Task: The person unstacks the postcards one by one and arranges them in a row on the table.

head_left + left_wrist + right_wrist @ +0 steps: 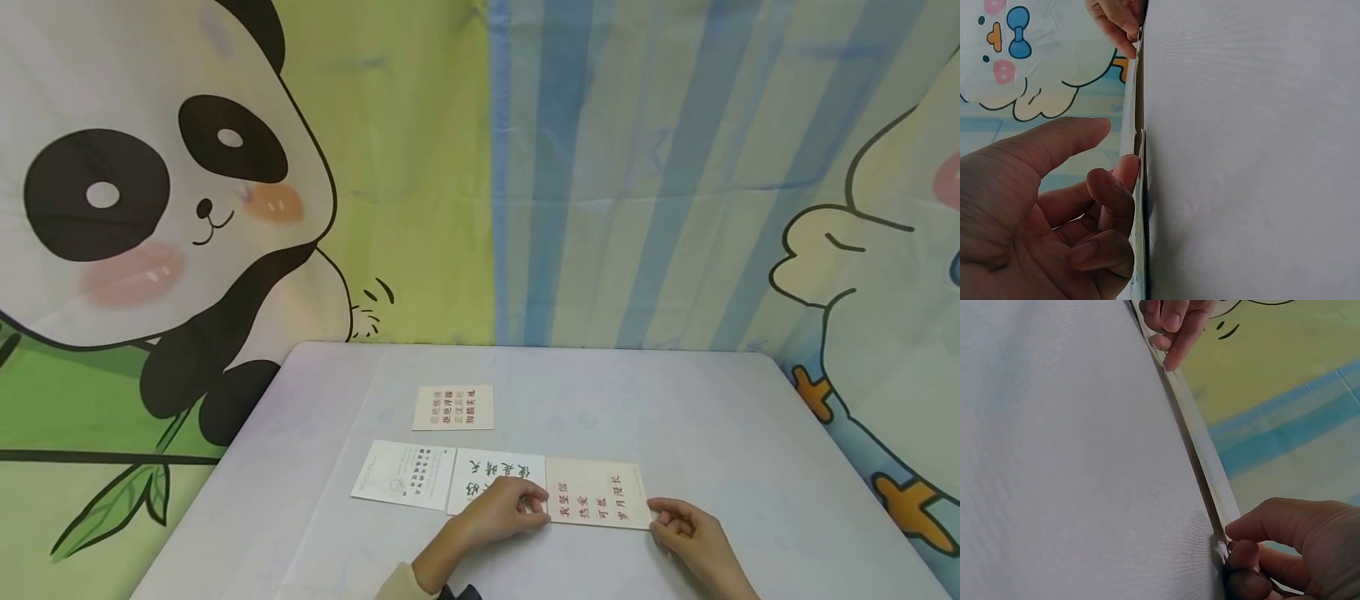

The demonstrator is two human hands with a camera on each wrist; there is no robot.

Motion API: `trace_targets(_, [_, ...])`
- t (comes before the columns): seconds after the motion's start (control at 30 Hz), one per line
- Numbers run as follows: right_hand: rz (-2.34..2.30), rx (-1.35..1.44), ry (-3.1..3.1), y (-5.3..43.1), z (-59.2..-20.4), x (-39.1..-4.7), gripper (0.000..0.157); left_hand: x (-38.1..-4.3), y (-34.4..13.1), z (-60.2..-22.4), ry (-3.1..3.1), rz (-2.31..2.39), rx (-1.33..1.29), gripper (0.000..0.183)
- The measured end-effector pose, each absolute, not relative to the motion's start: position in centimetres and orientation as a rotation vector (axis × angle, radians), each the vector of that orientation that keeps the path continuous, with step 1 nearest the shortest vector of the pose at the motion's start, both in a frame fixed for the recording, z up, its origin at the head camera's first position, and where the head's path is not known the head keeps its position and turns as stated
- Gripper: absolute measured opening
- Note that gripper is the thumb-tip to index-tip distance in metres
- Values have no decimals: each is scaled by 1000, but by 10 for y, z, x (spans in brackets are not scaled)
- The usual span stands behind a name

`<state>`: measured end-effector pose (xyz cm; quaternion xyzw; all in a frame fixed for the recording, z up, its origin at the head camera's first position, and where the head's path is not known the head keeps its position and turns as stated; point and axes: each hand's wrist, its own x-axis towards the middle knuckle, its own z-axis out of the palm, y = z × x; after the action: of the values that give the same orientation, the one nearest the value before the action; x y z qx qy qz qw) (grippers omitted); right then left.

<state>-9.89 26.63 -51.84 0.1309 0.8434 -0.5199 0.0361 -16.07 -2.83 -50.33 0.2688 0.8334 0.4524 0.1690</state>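
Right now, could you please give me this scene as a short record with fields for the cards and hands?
Surface: pale table
Card count: four
Row, left to right: left card, middle card, right card
Beyond the row: far card
Left hand: fingers where the middle and right cards meet
Right hand: fingers at the right card's outer edge
Backdrop: panda on the left

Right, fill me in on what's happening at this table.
A person's left hand is at the left edge of the right-hand card, and their right hand is at its right edge. The left hand partly covers the middle card. The left-hand card completes the row, and another card lies farther back.
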Motion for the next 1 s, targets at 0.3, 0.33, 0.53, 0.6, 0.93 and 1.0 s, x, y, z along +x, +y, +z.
trace_targets(0.3, [-1544,428,2632,266,-521,-99,37,-161,-27,-503,2377,1272,776,38])
trace_targets(0.33, [-1540,422,2636,266,-521,-99,37,-161,-27,-503,2378,1271,777,38])
trace_targets(0.53, [-1550,431,2623,266,-520,-99,36,-161,-28,-503,2382,1271,776,38])
trace_targets(0.6, [-1546,434,2621,266,-520,-98,36,-161,-28,-503,2392,1268,775,38])
trace_targets(0.93, [-1556,455,2637,265,-516,-98,36,-164,-31,-501,2446,1255,792,34])
trace_targets(1.0, [-1562,458,2635,265,-516,-99,36,-165,-33,-500,2452,1257,801,33])
